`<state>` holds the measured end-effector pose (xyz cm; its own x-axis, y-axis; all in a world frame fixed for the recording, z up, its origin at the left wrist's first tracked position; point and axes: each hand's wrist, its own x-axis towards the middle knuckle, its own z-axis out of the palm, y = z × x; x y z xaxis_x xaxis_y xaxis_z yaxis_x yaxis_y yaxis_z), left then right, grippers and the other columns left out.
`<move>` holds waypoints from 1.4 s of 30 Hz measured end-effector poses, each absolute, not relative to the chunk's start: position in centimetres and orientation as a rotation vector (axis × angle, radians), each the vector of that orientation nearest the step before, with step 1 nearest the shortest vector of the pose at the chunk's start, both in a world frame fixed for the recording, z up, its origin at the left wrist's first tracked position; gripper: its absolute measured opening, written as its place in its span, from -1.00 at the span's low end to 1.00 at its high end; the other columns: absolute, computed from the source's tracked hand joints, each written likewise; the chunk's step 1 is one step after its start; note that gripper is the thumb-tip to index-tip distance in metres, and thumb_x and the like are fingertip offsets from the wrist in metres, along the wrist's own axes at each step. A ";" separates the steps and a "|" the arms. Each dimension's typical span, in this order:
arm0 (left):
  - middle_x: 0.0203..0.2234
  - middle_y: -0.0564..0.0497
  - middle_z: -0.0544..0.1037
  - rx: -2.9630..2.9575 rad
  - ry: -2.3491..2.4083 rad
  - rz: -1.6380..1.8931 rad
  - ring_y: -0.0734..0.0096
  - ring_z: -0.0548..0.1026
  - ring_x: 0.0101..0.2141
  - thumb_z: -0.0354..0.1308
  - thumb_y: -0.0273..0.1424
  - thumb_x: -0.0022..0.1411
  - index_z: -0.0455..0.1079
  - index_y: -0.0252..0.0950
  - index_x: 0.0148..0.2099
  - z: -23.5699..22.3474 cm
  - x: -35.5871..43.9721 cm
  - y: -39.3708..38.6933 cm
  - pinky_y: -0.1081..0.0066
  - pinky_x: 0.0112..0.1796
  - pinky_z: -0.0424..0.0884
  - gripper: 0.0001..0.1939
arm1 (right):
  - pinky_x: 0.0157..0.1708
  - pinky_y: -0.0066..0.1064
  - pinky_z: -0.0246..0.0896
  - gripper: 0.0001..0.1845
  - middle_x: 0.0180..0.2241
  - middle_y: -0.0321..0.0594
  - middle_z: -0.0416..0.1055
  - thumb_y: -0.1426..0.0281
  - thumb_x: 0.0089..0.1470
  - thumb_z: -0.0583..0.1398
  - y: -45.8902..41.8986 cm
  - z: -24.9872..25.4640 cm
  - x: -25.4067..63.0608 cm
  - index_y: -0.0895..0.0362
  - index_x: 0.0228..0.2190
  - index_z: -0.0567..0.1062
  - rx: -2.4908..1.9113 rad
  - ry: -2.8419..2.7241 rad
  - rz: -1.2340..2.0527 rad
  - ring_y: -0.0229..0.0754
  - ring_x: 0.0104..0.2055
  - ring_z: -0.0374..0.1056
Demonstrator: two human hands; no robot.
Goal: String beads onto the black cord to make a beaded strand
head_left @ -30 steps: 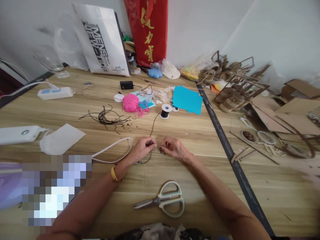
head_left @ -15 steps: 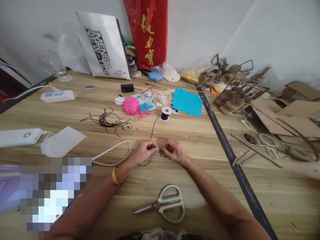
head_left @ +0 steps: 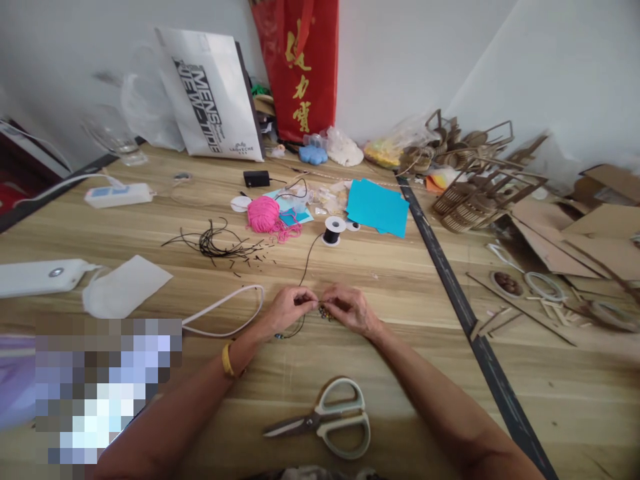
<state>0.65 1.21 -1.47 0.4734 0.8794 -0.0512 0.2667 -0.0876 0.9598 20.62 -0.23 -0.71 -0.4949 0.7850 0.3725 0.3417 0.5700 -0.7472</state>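
Note:
My left hand (head_left: 290,311) pinches a thin black cord (head_left: 311,257) between thumb and fingers. The cord runs back to a white spool (head_left: 333,231) wound with black cord. Below the left hand its other stretch curves along the table, with a few blue and dark beads (head_left: 279,336) at the end. My right hand (head_left: 351,309) is closed in a pinch, its fingertips meeting the left ones; what they grip is too small to make out. Under the right fingers lies a small cluster of dark and yellowish beads (head_left: 325,312), partly hidden.
White-handled scissors (head_left: 320,421) lie near me. Cut black cords (head_left: 215,245) and a pink yarn ball (head_left: 263,214) are farther left, blue sheets (head_left: 377,208) behind the spool. A white cable loop (head_left: 227,310) lies left; small baskets (head_left: 463,203) and cardboard (head_left: 555,233) stand right.
My two hands have come closer, closing the small gap between their fingertips. The whole view has shifted slightly; the spool and scissors lie as before.

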 end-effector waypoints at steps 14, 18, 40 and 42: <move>-0.51 0.00 0.52 1.613 1.030 0.694 0.46 0.40 -0.46 0.16 -0.36 0.07 0.47 -0.41 -0.36 -1.3 0.7 1.2 0.51 -0.40 0.29 -0.82 | -0.46 -0.49 0.20 -0.86 -0.45 -0.19 0.42 0.35 0.13 0.16 -0.3 -0.8 20.5 0.17 -0.37 0.46 -0.909 -2.020 0.755 -0.29 -0.44 0.32; -0.52 0.00 0.51 1.635 1.023 0.696 0.47 0.39 -0.47 0.15 -0.37 0.09 0.46 -0.41 -0.37 -1.2 0.7 1.1 0.51 -0.42 0.27 -0.82 | -0.44 -0.48 0.20 -0.86 -0.44 -0.18 0.42 0.36 0.14 0.15 -0.3 -1.0 20.5 0.18 -0.37 0.47 -0.901 -2.034 0.747 -0.29 -0.42 0.31; -0.54 0.04 0.48 1.665 1.029 0.699 0.50 0.36 -0.49 0.13 -0.36 0.10 0.45 -0.40 -0.39 -1.4 0.6 1.1 0.53 -0.45 0.24 -0.82 | -0.39 -0.45 0.24 -0.87 -0.41 -0.16 0.45 0.37 0.16 0.14 -0.2 -1.4 20.5 0.16 -0.34 0.47 -0.861 -2.051 0.722 -0.27 -0.38 0.34; -0.54 0.04 0.48 1.650 1.032 0.688 0.51 0.36 -0.49 0.14 -0.36 0.10 0.45 -0.40 -0.39 -1.2 0.7 1.1 0.53 -0.45 0.24 -0.82 | -0.38 -0.46 0.24 -0.86 -0.41 -0.17 0.45 0.37 0.16 0.14 -0.1 -1.4 20.5 0.16 -0.34 0.48 -0.869 -2.060 0.715 -0.27 -0.38 0.35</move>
